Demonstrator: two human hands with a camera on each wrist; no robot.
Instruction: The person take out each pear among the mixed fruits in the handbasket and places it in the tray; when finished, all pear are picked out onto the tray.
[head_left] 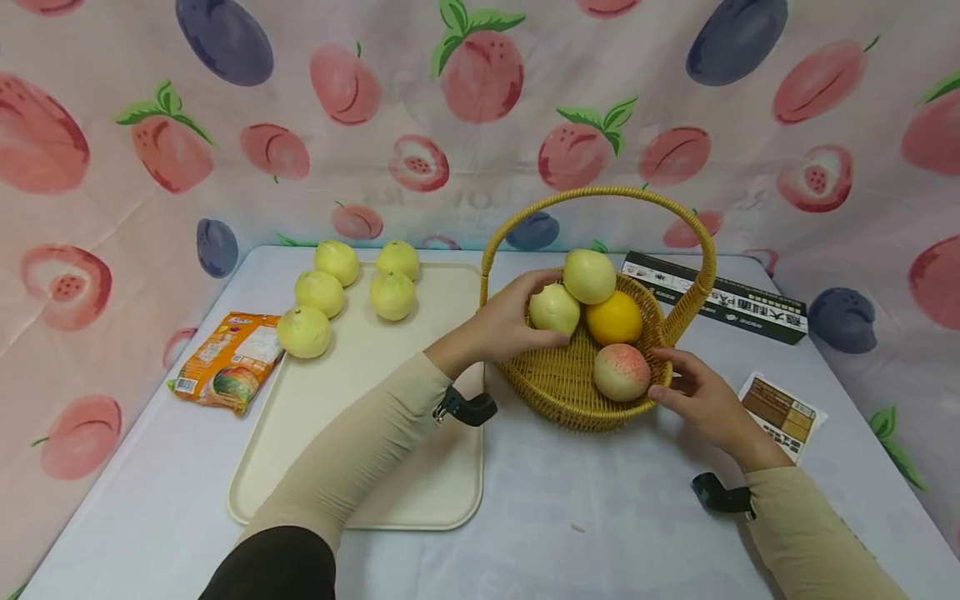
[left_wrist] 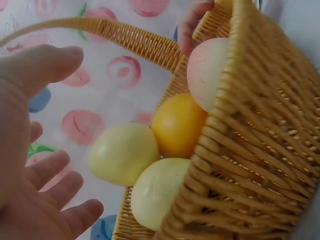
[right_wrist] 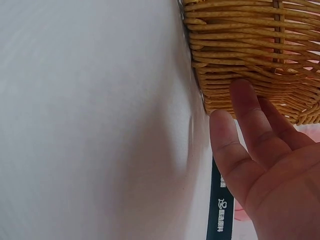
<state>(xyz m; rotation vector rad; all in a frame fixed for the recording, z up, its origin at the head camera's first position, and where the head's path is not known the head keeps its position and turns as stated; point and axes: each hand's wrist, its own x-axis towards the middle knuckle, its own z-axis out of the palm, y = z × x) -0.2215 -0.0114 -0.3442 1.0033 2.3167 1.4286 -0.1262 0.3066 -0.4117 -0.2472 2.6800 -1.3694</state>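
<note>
A woven wicker basket (head_left: 551, 375) with a tall arched handle holds two pale yellow-green round fruits (head_left: 590, 276), an orange (head_left: 615, 318) and a peach (head_left: 622, 372). My left hand (head_left: 517, 321) reaches over the basket's left rim, beside the nearer pale fruit (head_left: 553, 308). In the left wrist view, that hand (left_wrist: 42, 165) has its fingers spread and shows a gap to the fruit. My right hand (head_left: 701, 400) grips the basket's right rim by the handle base. Seen from the right wrist, its lower fingers (right_wrist: 250, 120) lie against the outer wicker wall.
A cream tray (head_left: 375, 467) stands left of the basket, with several pale yellow-green fruits (head_left: 315, 292) on its far part. An orange food packet (head_left: 228, 360) lies at its left edge. Behind the basket is a long black box (head_left: 720, 300); a brown-and-white packet (head_left: 782, 412) lies at right.
</note>
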